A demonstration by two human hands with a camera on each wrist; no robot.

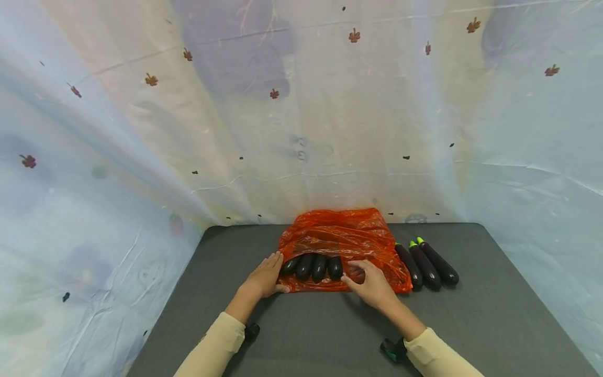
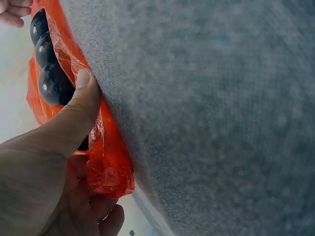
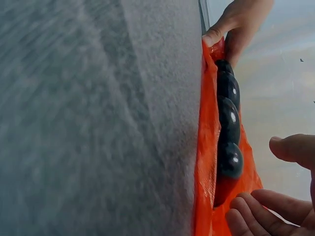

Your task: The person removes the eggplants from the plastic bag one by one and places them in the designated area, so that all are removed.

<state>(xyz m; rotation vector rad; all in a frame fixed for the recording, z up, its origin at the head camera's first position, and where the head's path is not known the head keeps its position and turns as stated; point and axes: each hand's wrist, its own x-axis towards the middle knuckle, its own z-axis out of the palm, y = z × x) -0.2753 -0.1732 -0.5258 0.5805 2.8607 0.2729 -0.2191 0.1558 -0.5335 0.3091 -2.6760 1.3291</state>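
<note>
A crinkled orange plastic bag point(image 1: 340, 234) lies on the table, its mouth towards me. The rounded dark ends of several eggplants point(image 1: 319, 267) show side by side in the mouth; the bag covers their other ends. My left hand point(image 1: 263, 277) rests against the bag's left side, fingers extended, and its thumb point(image 2: 84, 91) lies on the front lip of the bag. At the right of the mouth is my right hand point(image 1: 372, 285), thumb and fingers apart with nothing between them. In the right wrist view its fingers point(image 3: 266, 211) are near the orange plastic and the nearest eggplant point(image 3: 230, 160).
Three more eggplants point(image 1: 426, 266) with green stem ends lie on the table just right of the bag, the nearest against its edge. The dark grey table point(image 1: 490, 324) meets a patterned plastic sheet point(image 1: 325, 131) behind and at both sides.
</note>
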